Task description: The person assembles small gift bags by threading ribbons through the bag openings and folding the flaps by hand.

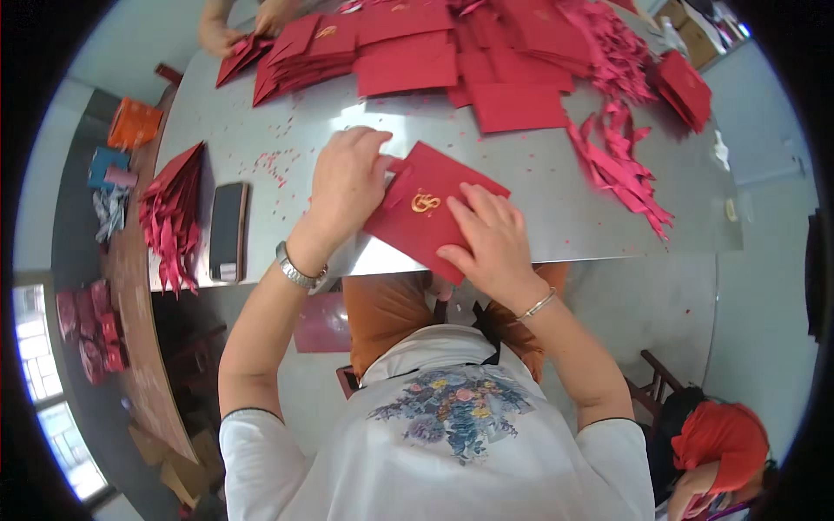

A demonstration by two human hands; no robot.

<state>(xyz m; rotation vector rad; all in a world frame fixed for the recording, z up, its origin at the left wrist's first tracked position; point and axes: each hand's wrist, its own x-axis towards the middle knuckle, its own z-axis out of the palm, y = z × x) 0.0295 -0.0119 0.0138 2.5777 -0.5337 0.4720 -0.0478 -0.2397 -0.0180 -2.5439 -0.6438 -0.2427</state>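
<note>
A red paper gift bag (pixel 415 230) with a gold emblem lies flat and turned at an angle at the table's near edge, its lower corner jutting past the edge. My left hand (pixel 349 178), with a watch at the wrist, is at the bag's upper left side. Its fingers are closed on a pink-red ribbon (pixel 398 189) at that side; the fingertips are partly hidden. My right hand (pixel 493 239), wearing a bangle, rests flat on the right part of the bag with the thumb spread from the fingers.
Red bags (pixel 407 65) lie piled at the back, beside loose ribbons (pixel 617 169) on the right. Ribboned bags (pixel 174 208) and a phone (pixel 228 232) lie on the left. Red scraps (pixel 274 165) dot the metal table. Another person's hands (pixel 221 39) hold a bag at the far left.
</note>
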